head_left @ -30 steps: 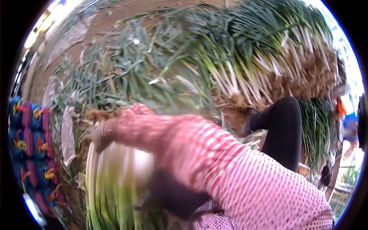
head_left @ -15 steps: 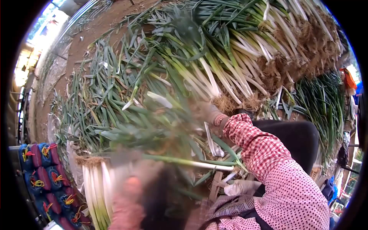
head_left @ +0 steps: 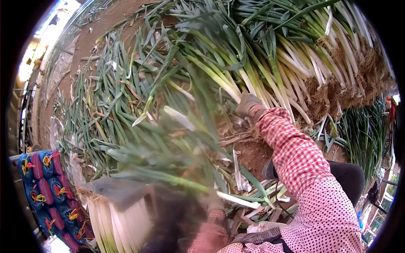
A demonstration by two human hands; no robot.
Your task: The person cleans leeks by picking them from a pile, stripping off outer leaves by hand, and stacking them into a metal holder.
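My right hand [head_left: 249, 105], gloved, reaches out in a red checked sleeve to the near edge of the long green onions [head_left: 219, 80]. Its fingers are closed round the white lower ends of a few stalks. Low in the middle, my left hand [head_left: 214, 201] is blurred beside a loose stalk with a white end [head_left: 238, 200]; its fingers cannot be made out. At the lower left, a bundle of thick white stalks [head_left: 112, 223] stands with roots upward, partly behind a blurred grey shape [head_left: 122, 192].
Cut green leaves [head_left: 114, 101] litter the brown ground at the left and centre. Rooted onions [head_left: 337, 71] are heaped at the upper right, with more greens [head_left: 363, 135] below them. Blue and maroon rolls with coloured ties [head_left: 52, 194] lie at the far left. A dark-clad knee [head_left: 348, 179] is at the right.
My right hand has gone from the bundle at the left to the onions at the upper right. My left hand has moved right, away from the bundle. The view has shifted too.
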